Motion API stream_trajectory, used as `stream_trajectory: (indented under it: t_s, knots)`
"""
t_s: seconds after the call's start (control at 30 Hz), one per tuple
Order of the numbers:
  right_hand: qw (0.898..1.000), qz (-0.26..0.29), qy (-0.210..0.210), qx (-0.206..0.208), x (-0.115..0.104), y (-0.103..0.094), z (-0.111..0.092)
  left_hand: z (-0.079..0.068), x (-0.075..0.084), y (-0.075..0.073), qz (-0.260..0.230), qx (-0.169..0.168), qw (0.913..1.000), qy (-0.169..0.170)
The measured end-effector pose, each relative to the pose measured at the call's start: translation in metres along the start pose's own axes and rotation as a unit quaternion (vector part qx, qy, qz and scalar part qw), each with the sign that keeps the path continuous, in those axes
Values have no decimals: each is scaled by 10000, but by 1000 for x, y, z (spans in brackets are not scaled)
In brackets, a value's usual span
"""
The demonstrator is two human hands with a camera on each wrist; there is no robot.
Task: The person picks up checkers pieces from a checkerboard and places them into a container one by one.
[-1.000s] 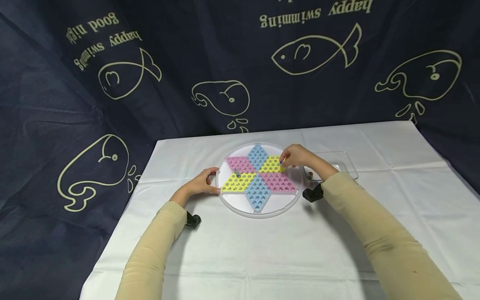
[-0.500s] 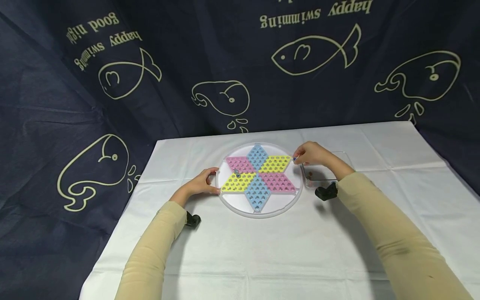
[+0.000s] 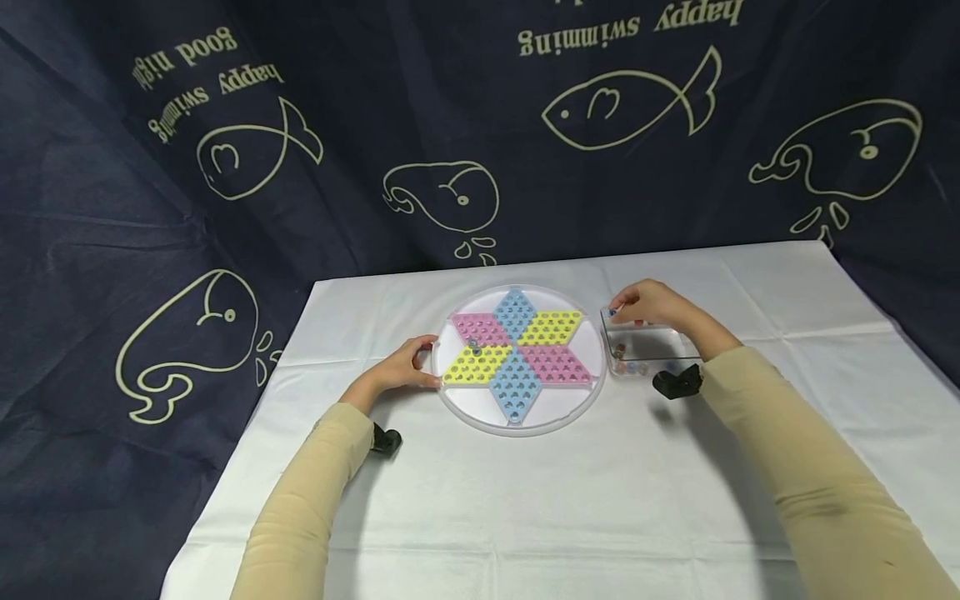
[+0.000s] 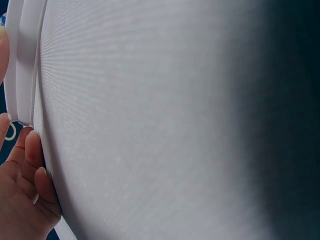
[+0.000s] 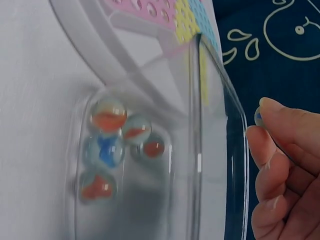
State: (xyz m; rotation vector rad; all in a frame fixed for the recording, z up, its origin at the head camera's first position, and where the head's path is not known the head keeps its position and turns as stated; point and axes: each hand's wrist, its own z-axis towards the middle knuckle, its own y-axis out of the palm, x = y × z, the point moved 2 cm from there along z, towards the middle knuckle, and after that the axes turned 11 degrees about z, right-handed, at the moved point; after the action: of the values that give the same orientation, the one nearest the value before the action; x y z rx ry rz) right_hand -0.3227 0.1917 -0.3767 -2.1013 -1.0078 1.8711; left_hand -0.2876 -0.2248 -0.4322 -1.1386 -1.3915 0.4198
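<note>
A round white Chinese checkers board (image 3: 517,417) with a pink, yellow and blue star lies on the table. My left hand (image 3: 408,364) rests at its left rim, thumb and forefinger spread against the edge; the left wrist view shows its fingertips (image 4: 34,145) right at the rim. My right hand (image 3: 651,303) is over the far left part of a clear plastic box (image 3: 652,360). Between thumb and forefinger it pinches a clear marble (image 5: 258,117) with a blue streak. Several marbles, orange-red ones (image 5: 109,116) and a blue one (image 5: 106,150), lie in the box.
Small glassy marbles (image 3: 476,350) sit on the board near the star's left inner corner. A white cloth (image 3: 510,517) covers the table. Behind hangs a dark blue curtain (image 3: 450,100) with fish and whale drawings.
My right hand has moved right, from the board's right yellow point to above the clear box, still pinching the marble. My left hand has stayed at the rim.
</note>
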Motion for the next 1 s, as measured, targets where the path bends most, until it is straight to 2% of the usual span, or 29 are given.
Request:
stream_trajectory:
  t_s: [0.27, 0.5, 0.67, 1.0]
  knots:
    - [9993, 243, -24, -287, 10, -11, -11, 0, -2, 0, -63, -19, 9999, -101]
    - [9981, 248, -160, -541, 19, -18, -19, 1, -3, 0, -107, -1, 9999, -11]
    - [9976, 185, -113, -656, 26, -23, -23, 1, -2, 0, -122, -30, 9999, -43]
    - [9984, 169, -154, -517, 32, -28, -27, 0, 2, -1, -116, -44, 9999, -82]
